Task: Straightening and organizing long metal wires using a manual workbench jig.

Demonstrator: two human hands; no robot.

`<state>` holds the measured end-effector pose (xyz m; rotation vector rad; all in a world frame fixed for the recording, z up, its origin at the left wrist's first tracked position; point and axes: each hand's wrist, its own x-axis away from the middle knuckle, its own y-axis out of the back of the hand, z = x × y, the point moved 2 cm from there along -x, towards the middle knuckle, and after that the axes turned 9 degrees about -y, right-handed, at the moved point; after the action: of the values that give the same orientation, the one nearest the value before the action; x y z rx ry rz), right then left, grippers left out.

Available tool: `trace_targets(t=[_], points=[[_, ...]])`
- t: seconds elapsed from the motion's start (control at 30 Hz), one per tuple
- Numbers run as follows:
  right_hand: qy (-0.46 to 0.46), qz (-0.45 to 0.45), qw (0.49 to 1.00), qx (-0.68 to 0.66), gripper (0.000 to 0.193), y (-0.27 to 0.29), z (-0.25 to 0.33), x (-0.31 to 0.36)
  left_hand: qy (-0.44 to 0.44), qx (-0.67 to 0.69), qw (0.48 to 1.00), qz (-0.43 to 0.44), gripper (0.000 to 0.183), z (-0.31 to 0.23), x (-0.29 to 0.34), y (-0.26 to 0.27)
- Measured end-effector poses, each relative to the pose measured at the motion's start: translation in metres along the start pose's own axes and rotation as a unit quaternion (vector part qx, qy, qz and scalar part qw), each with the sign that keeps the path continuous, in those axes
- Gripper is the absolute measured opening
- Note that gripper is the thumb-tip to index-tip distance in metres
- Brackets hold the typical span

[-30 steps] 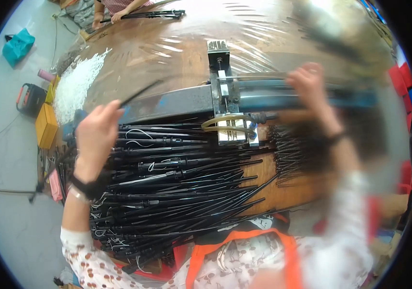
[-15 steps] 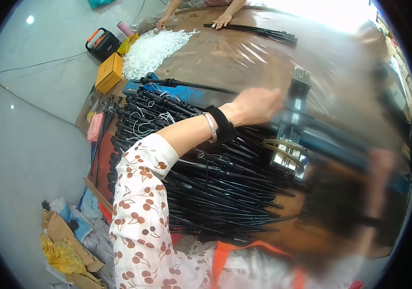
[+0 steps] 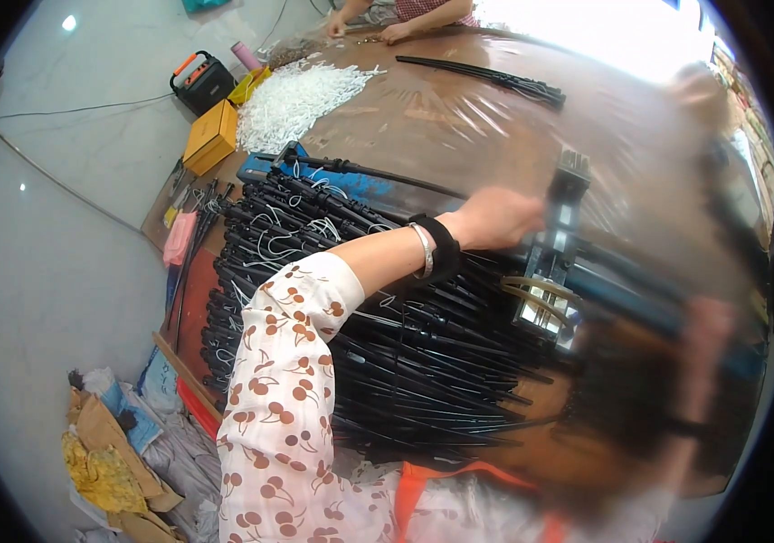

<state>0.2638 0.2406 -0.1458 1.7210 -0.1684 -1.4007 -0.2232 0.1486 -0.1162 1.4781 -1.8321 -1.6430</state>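
Note:
My left hand [image 3: 498, 218], closed, is beside an upright metal fixture [image 3: 550, 258] with dark blocks and tan loops. A long black rod [image 3: 382, 173] runs from the upper left into this hand; the fingertips are partly blurred. My right hand [image 3: 711, 328] is smeared at the right, near a blurred dark bar [image 3: 631, 281], and its fingers cannot be made out. Under my left forearm lies a thick pile of black rods [image 3: 405, 362], with white cords looped at their left ends.
A blue block [image 3: 369, 187] lies behind the pile. Farther off are white pieces [image 3: 301, 101], a yellow box [image 3: 210, 138], a black case [image 3: 203, 83] and a bundle of black rods [image 3: 486, 78]. A co-worker's hands [image 3: 395, 33] are at the far edge. Cardboard [image 3: 120, 443] lies lower left.
The co-worker's hand has come off the far bundle of black rods and moved left. My left hand stays by the fixture; the whole view has shifted slightly. My right hand remains blurred.

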Motion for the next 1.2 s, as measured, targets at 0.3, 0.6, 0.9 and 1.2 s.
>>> trace_targets(t=[0.3, 0.6, 0.9, 1.2], points=[[0.061, 0.032, 0.998, 0.008, 0.036, 0.030, 0.115, -0.031, -0.018, -0.103, 0.994, -0.013, 0.027, 0.006, -0.010, -0.017], [0.024, 0.101, 0.983, -0.150, 0.030, 0.010, 0.129, 0.017, 0.106, -0.119, 0.986, 0.057, 0.023, 0.000, -0.031, -0.037], [-0.031, 0.185, 0.910, -0.370, 0.026, -0.039, 0.152, 0.024, 0.057, -0.140, 0.988, 0.040, 0.020, 0.010, -0.031, -0.049], [0.004, 0.371, 0.926, -0.069, 0.035, -0.013, 0.149, 0.064, -0.142, -0.220, 0.964, 0.044, 0.008, 0.032, -0.026, -0.062]])
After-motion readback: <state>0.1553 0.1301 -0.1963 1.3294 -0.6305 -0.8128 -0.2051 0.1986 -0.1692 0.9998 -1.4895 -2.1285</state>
